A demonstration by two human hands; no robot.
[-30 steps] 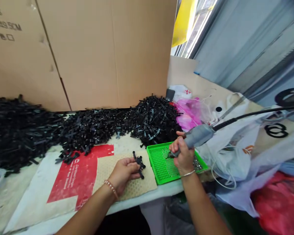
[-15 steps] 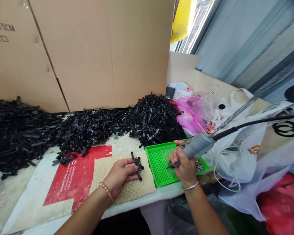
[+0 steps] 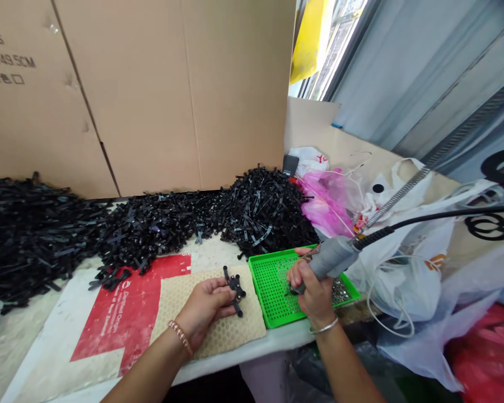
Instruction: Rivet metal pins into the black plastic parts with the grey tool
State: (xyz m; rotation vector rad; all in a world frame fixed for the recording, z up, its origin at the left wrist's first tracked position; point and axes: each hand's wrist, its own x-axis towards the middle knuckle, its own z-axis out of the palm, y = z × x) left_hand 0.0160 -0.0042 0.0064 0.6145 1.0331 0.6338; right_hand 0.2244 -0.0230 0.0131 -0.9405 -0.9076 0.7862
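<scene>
My left hand (image 3: 210,302) pinches a small black plastic part (image 3: 236,286) with several arms and round ends, just over a beige textured mat (image 3: 176,288). In my right hand (image 3: 313,288) is a grey electric screwdriver (image 3: 334,257), wrapped by my fingers and tilted. Its tip points down over the left part of a green perforated tray (image 3: 273,322). Small metal screws (image 3: 340,291) lie heaped at the tray's right side, with others scattered across its middle. Whether the tip carries a screw is too small to tell.
Heaps of black plastic parts (image 3: 264,210) line the back of the table against a large cardboard box (image 3: 235,95). A coiled spring (image 3: 399,193) and black cable (image 3: 437,215) run from the screwdriver to the right. Plastic bags (image 3: 411,285) crowd the right side. A red-and-white sheet (image 3: 105,319) lies left.
The view has shifted slightly, so the scene sits a little lower. Both hands keep their grips, and the screwdriver stays over the tray, a touch further left.
</scene>
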